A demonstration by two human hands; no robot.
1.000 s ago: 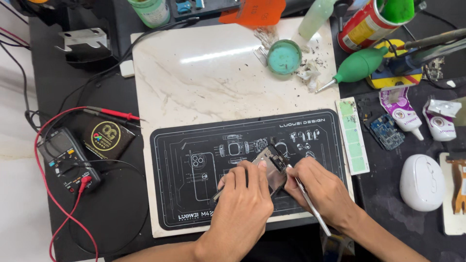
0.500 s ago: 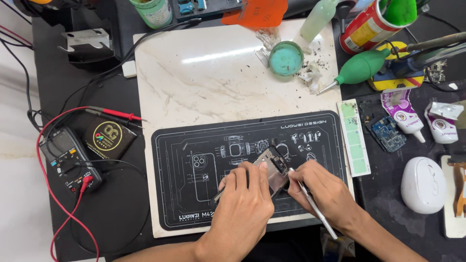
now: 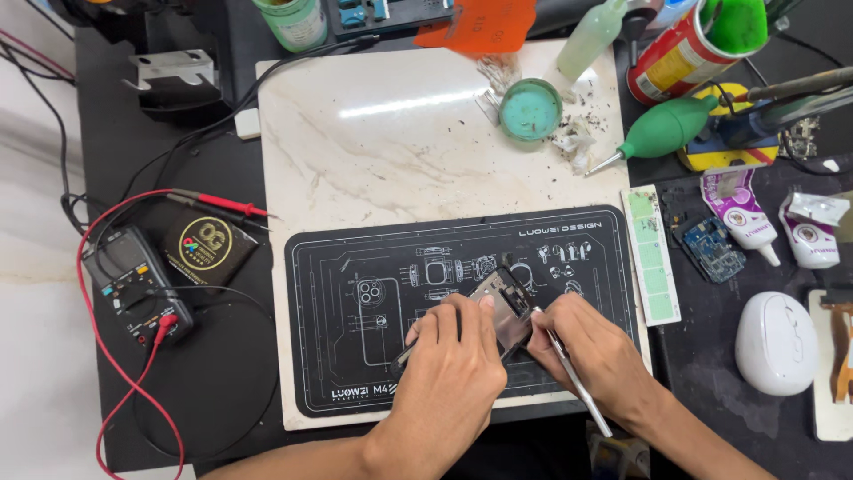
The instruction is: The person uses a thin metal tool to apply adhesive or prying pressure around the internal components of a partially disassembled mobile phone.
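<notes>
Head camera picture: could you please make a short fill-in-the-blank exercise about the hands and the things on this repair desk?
1. The left hand steadies a small phone part on the ____ work mat.
2. The right hand holds a thin metal ____.
3. The multimeter lies to the ____ of the mat.
4. The round dish on the marble slab is ____ in colour.

Missing words: black; tool; left; green

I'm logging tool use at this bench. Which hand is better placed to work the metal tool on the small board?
Right. The right hand already grips the metal tool, its tip at the small board. The left hand pins that board on the black mat.
</notes>
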